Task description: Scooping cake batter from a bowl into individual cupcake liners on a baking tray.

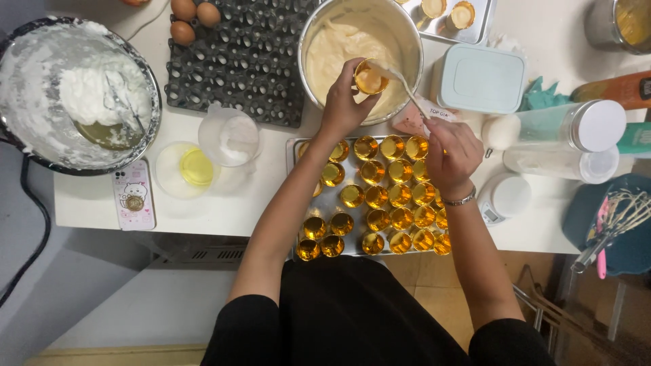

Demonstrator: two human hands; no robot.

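I see my left hand (342, 102) raised over the steel batter bowl (407, 41) at the far middle of the tabletop (203, 217), its fingers (352, 71) curled closed around a small gold foil cup (370, 78), gripping it by the sides with the mouth tipped toward the right. My right hand (453, 154) sits just right of it, fingers pinched tight on the handle of a white spoon (400, 81) whose bowl end reaches up to the rim of the held cup. Pale batter fills the bowl behind both.

Beneath my wrists lies a metal baking tray (293, 146) packed with rows of empty gold cups (390, 203), touching one another.

To the right, a pale blue rectangular lidded box (480, 78) stands just beside the bowl; past it lie two clear cylindrical containers with white lids (576, 125), on their sides. A small pink packet (413, 118) peeks out between the bowl and my right hand. A round white kitchen scale (505, 196) sits near the tabletop's near edge.

To the left are a dark egg carton (244, 61) with brown eggs at its far corner, a large bowl of whipped white foam (41, 81), and a flat pink-and-white phone-shaped case (133, 194) bearing a cartoon sticker.
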